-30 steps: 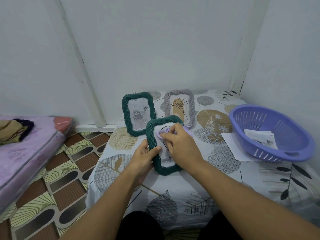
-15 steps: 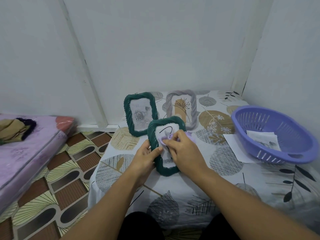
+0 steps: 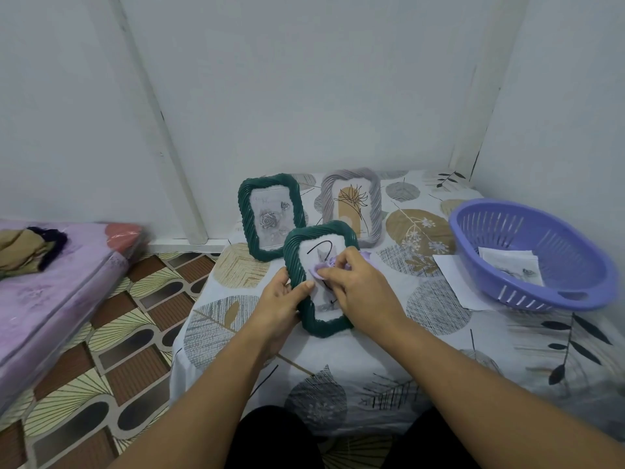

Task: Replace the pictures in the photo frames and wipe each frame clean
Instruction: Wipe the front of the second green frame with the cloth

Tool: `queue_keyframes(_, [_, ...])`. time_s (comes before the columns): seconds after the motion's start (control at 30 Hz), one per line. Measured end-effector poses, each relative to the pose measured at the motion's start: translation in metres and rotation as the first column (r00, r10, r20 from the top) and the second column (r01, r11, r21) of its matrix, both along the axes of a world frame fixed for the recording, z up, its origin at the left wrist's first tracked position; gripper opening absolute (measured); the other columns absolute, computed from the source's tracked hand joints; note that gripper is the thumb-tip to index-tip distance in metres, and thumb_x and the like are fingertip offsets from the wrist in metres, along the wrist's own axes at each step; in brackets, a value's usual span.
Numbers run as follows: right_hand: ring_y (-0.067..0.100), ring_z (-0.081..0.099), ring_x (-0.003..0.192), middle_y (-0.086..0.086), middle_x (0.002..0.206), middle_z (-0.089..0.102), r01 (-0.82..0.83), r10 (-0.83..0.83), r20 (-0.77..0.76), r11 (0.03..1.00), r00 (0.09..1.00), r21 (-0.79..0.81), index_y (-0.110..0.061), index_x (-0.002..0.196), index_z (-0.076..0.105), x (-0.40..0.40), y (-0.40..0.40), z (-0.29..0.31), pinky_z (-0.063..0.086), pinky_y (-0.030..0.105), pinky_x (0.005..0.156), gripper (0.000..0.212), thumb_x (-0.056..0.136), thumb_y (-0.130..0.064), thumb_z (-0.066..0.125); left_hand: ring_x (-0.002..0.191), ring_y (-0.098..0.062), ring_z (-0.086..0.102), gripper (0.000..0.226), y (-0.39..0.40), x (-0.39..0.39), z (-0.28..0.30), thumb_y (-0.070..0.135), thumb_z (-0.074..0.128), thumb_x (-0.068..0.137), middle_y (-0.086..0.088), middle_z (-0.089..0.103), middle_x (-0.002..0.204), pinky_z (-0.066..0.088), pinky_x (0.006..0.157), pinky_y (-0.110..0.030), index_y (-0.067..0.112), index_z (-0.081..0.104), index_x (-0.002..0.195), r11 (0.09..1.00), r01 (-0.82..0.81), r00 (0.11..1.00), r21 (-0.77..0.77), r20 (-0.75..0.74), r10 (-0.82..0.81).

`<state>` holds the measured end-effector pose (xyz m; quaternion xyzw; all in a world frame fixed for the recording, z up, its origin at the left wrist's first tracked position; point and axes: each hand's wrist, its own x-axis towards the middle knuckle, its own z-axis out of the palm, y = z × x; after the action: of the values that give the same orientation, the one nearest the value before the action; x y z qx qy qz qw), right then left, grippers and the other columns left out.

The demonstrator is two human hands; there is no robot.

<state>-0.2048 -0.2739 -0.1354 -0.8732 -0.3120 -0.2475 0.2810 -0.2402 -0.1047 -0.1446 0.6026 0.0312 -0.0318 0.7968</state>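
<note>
A dark green twisted-rim photo frame (image 3: 325, 324) leans upright at the middle of the table. My left hand (image 3: 280, 299) grips its left edge, thumb on the front rim. My right hand (image 3: 358, 292) pinches a small lilac cloth (image 3: 323, 265) against the glass and hides much of the picture. Behind it stand a second green frame (image 3: 248, 228) with a rose picture and a grey frame (image 3: 375, 211) with a plant drawing.
A purple plastic basket (image 3: 581, 292) with a printed picture (image 3: 510, 269) inside sits at the right, on a white sheet of paper (image 3: 456, 282). The leaf-patterned tablecloth (image 3: 439, 333) covers the table. A pink mattress (image 3: 50, 292) lies at the left, above a patterned floor.
My right hand with the cloth has slid a little lower and to the left over the glass. My left hand keeps its hold on the frame's edge.
</note>
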Motion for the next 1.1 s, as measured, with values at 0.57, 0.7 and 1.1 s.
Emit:
queue_keyframes(0.57, [0.02, 0.052, 0.075, 0.002, 0.097, 0.051, -0.007, 0.007, -0.033, 1.0, 0.999, -0.024, -0.021, 0.114, 0.077, -0.008, -0.011, -0.013, 0.053, 0.042, 0.053, 0.02, 0.096, -0.021, 0.067, 0.114, -0.032, 0.071, 0.036, 0.0, 0.0, 0.002, 0.004, 0.056, 0.104, -0.013, 0.074, 0.125, 0.062, 0.089, -0.043, 0.014, 0.054, 0.138, 1.0, 0.004, 1.0, 0.018, -0.013, -0.004])
queue_keyframes(0.7, [0.02, 0.05, 0.079, 0.0, 0.097, 0.05, -0.019, 0.019, -0.02, 0.999, 1.0, -0.039, -0.023, 0.113, 0.077, -0.002, -0.008, -0.009, 0.054, 0.041, 0.054, 0.035, 0.102, -0.038, 0.047, 0.113, -0.032, 0.072, 0.036, 0.001, -0.001, 0.002, 0.004, 0.056, 0.103, -0.013, 0.074, 0.124, 0.061, 0.089, -0.043, 0.015, 0.054, 0.138, 1.0, -0.006, 1.0, 0.024, -0.022, 0.007])
queue_keyframes(1.1, [0.021, 0.049, 0.079, 0.0, 0.095, 0.049, -0.016, 0.015, -0.004, 0.998, 1.0, -0.068, -0.021, 0.111, 0.077, 0.001, -0.008, -0.008, 0.053, 0.043, 0.054, 0.045, 0.101, -0.043, 0.04, 0.115, -0.033, 0.071, 0.036, 0.001, 0.0, 0.001, 0.005, 0.056, 0.104, -0.014, 0.073, 0.125, 0.059, 0.094, -0.047, 0.015, 0.054, 0.139, 1.0, 0.007, 1.0, 0.02, -0.018, -0.006])
